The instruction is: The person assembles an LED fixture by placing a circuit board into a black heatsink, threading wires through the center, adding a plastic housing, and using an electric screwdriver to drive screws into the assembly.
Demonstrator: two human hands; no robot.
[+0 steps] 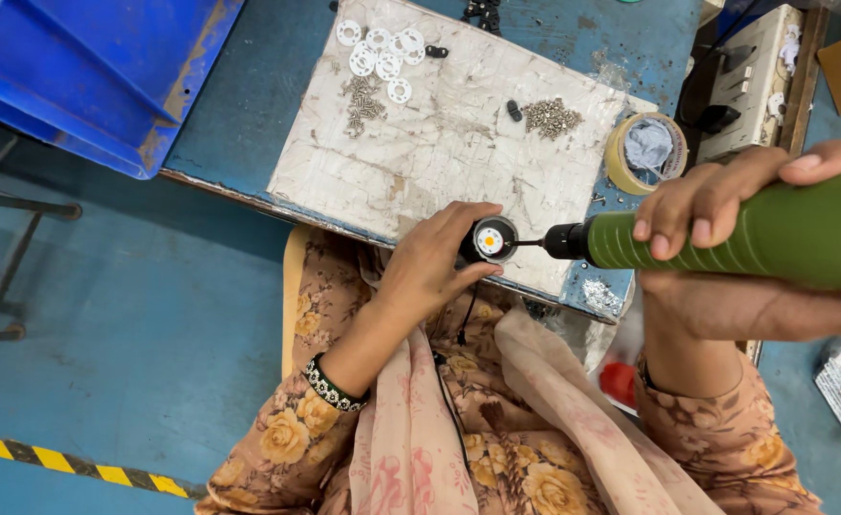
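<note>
round lamp part (490, 239) in left hand (430, 267)

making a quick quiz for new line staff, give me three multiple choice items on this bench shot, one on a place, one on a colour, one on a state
1. Where does the pile of white rings lie?
A. far corner of the work board
B. in the blue bin
C. inside the tape roll

2. What colour is the body of the power screwdriver?
A. red
B. green
C. yellow

3. How is the small round black part kept in place?
A. lying loose on the board
C. clamped in a vice
B. gripped by the left hand

Answers:
1 A, the rings sit at the board's far corner beside some screws.
2 B, the grip under the right hand is green.
3 B, the left fingers wrap the part while the bit tip meets it.
</note>
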